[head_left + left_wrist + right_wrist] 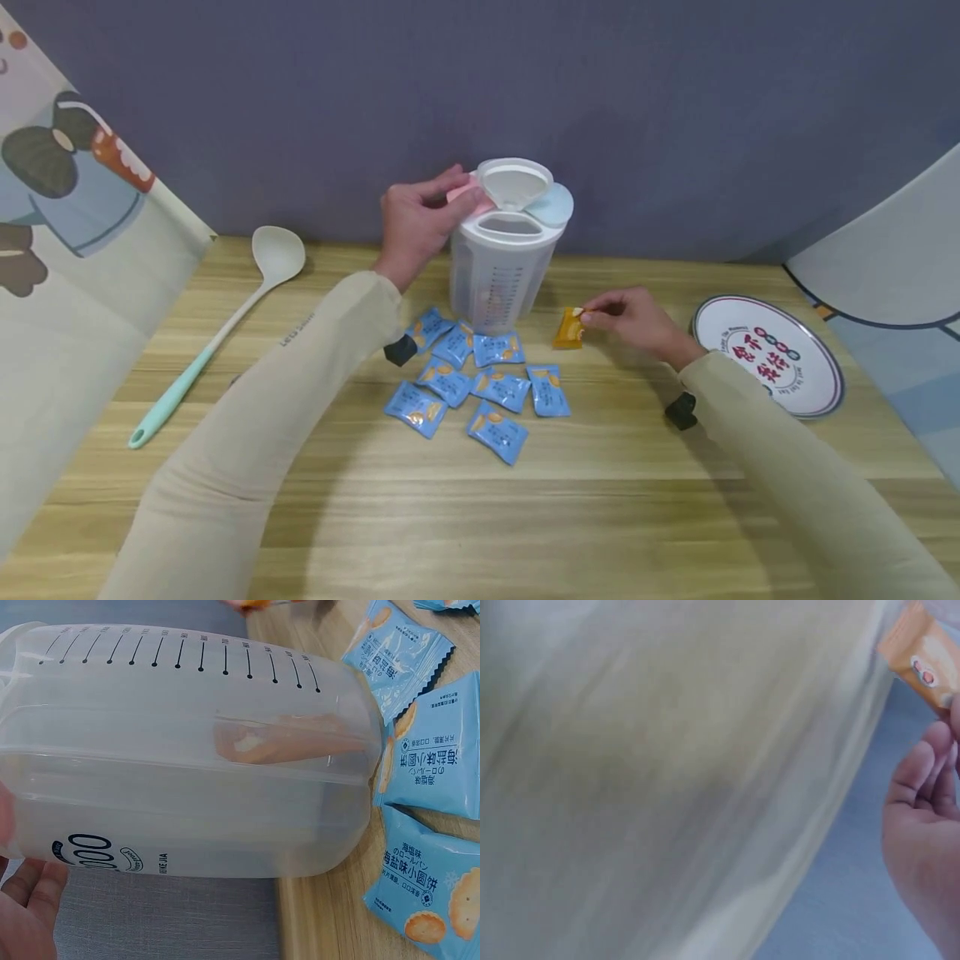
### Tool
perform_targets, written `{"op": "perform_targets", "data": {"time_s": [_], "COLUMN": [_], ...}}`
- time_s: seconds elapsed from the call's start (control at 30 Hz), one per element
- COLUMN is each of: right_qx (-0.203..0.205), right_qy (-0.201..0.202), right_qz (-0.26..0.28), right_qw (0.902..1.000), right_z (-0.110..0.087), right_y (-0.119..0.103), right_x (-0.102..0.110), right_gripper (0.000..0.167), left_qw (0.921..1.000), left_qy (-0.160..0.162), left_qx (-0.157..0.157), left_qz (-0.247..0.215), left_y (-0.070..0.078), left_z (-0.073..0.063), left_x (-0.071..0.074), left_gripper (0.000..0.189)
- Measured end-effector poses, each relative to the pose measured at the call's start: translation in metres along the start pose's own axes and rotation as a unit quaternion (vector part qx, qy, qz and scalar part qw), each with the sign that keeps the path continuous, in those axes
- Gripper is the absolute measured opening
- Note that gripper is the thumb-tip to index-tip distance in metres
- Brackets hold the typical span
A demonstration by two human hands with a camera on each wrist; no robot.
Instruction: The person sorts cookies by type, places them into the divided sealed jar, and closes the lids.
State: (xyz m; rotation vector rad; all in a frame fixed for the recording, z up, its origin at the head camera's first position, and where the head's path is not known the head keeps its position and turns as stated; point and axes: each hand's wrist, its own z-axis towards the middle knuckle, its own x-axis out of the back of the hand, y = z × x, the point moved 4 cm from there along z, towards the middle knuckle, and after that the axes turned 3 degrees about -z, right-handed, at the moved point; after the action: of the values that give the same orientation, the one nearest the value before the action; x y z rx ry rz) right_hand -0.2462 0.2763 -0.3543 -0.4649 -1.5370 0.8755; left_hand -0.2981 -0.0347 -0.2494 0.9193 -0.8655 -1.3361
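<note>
Right hand pinches orange packet by 1 edge, may slip | Left hand grips jug top, tugging could tip it

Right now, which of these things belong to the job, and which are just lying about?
Seemingly part of the job:
- clear container, gripped near its top by the left hand
- orange packet, pinched by the right hand

Seemingly just lying about:
- ladle
- plate
- blue packets, in neither hand, though perhaps wanted, being beside the container
</note>
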Motion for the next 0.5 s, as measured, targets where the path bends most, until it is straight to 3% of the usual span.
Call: {"op": "perform_targets", "data": {"time_s": [0.3,0.5], "right_qx": [0.039,0.084], "right_qy": [0.101,0.127], "right_qz": [0.100,0.146], "right_qw": [0.9891,0.9774], "right_z": [-0.029,-0.039], "right_y": [-0.025,-0.046], "right_x": [0.030,0.039], "right_gripper": [0.020,0.014], "left_qw": [1.0000,1.0000], "left_qy": [-0.002,0.002], "left_qx": [0.002,-0.003], "left_qz": [0.001,0.003], "left_y": [0.000,0.000], "left_z": [0.001,0.001], "left_x": [-0.002,-0.001], "left_gripper": [0.035,0.034]}}
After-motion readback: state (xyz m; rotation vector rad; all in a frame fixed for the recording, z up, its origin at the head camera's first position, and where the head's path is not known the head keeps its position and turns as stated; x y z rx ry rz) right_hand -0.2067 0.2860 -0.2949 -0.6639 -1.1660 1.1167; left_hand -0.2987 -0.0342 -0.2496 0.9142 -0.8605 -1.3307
